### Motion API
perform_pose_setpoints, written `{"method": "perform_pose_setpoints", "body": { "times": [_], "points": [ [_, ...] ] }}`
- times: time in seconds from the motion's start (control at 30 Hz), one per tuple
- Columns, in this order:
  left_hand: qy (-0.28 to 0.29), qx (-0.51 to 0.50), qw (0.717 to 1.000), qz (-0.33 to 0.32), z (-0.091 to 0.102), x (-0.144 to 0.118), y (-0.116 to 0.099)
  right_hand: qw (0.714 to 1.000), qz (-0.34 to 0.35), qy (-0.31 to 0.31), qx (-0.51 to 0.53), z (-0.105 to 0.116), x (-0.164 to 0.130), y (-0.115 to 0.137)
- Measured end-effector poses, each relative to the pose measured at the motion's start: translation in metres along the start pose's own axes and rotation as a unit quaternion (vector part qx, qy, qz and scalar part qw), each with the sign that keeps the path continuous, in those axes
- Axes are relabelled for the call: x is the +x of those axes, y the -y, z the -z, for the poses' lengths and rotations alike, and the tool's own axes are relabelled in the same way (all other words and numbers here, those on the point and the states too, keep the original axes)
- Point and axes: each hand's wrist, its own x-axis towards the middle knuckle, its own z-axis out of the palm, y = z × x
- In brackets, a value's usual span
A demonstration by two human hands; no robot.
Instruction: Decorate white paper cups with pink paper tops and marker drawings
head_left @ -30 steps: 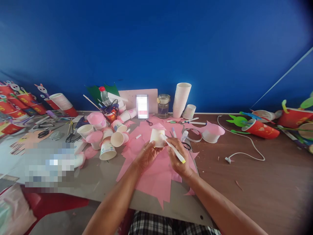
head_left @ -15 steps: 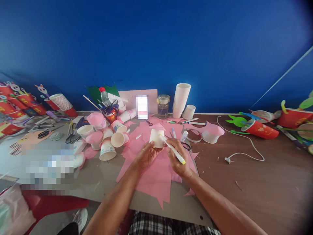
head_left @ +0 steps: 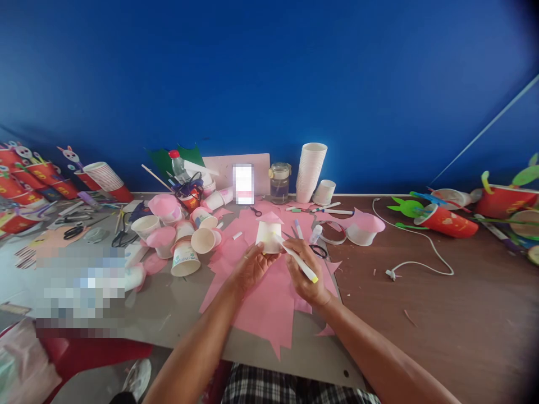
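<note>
Hardly anything has shifted: the left hand [head_left: 252, 268] still pinches the white paper cup [head_left: 268, 237] steady above the pink paper [head_left: 269, 303], turned toward the marker. Right hand [head_left: 309, 275] fingers wrap the yellow-capped marker [head_left: 297, 258], tip on the cup. Farther back stands a stack of white cups [head_left: 310, 171].

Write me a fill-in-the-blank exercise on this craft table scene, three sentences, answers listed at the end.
1. The left hand holds a small white paper cup while the right hand holds a white ____ with a yellow end.
2. Under both hands lies a jagged sheet of ____ paper.
3. The tall stack of white paper cups stands against the ____ wall, right of the glass jar.

Missing words: marker; pink; blue
</note>
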Motion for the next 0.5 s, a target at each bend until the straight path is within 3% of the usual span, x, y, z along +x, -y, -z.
{"method": "perform_pose_setpoints", "body": {
  "times": [0.5],
  "points": [
    [0.001,-0.001,1.000,0.009,0.0012,0.0007,-0.0008,0.999,-0.025,-0.019,-0.021,0.0028,0.0036,0.0027]
  ]
}}
